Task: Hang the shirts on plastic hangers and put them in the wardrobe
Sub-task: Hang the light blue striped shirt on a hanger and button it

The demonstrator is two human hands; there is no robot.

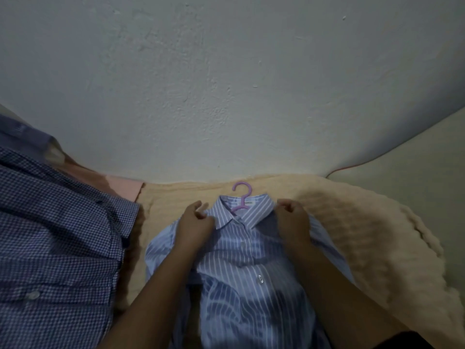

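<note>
A light blue shirt with white stripes [247,268] lies face up on a beige blanket [364,235], collar toward the wall. A purple plastic hanger [242,195] is inside it; only the hook and neck show above the collar. My left hand [195,222] pinches the shirt's shoulder fabric just left of the collar. On the other side, my right hand [292,217] has its fingers curled round the shoulder fabric beside the collar. Both forearms reach over the shirt body.
A dark blue checked shirt [57,238] lies spread out at the left, over a pink cloth [120,185]. A rough white wall [226,84] stands right behind the blanket. A pale sheet [415,177] covers the right side.
</note>
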